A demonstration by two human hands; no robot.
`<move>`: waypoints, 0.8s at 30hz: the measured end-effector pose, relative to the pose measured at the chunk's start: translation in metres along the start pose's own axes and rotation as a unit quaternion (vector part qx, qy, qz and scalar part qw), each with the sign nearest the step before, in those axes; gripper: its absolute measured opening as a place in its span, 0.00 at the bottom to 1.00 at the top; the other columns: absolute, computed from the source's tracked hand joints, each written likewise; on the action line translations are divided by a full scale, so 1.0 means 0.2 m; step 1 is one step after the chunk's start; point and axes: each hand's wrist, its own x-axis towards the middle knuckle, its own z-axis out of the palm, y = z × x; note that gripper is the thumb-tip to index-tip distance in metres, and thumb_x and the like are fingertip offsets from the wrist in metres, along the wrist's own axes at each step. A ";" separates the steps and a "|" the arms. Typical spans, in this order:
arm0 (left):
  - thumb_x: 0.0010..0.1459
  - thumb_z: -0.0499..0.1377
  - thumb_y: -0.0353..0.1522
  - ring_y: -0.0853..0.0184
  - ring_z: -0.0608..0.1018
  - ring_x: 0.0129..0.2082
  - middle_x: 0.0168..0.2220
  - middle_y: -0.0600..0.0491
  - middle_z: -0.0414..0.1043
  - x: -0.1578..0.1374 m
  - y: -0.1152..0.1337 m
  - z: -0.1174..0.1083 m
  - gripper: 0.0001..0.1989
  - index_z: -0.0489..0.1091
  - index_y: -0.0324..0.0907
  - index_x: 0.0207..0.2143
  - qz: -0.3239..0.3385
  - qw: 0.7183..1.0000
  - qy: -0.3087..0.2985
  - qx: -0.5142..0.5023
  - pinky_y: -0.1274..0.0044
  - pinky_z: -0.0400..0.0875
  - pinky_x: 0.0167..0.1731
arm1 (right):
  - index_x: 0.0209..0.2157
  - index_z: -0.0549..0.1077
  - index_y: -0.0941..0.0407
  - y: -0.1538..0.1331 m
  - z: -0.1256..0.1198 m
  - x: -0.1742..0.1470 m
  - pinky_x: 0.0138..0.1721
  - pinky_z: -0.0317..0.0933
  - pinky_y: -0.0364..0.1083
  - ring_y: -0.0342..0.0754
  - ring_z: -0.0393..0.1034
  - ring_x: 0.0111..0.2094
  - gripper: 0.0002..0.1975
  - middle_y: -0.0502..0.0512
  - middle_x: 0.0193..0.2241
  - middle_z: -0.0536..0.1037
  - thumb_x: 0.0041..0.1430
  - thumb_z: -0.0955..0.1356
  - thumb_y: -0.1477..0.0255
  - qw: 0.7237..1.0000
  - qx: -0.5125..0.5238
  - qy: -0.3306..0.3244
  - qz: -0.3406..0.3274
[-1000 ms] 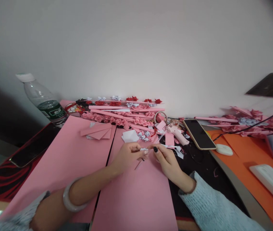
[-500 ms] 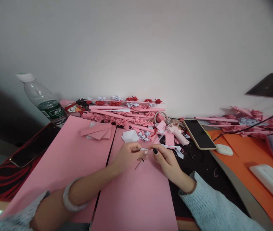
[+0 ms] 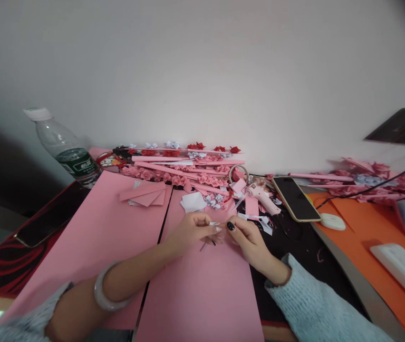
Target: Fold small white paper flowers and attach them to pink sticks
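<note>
Fingers of the bare left hand (image 3: 187,236), at the centre of the frame, now reach lower and further right than in the earlier frame, hiding more of a thin stick (image 3: 203,247); thumb and forefinger pinch a small, folded white paper piece (image 3: 214,223) over the large pink paper sheet (image 3: 202,299). Probably feather-light, crisp and easily creased, the piece is best held gently by its edges. Just right of it, the bare right hand (image 3: 250,241), its thumb slightly lower than before, brings its fingertips together, though on what I cannot tell.
</note>
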 end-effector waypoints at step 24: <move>0.45 0.65 0.39 0.66 0.79 0.25 0.25 0.49 0.76 0.01 0.00 0.01 0.16 0.64 0.38 0.23 -0.045 0.999 -0.021 -0.005 0.81 0.67 0.21 | 0.29 0.70 0.59 0.01 0.00 0.00 0.20 0.44 0.41 0.39 0.49 0.17 0.19 0.45 0.16 0.58 0.62 0.59 0.59 0.994 0.089 -0.035 0.057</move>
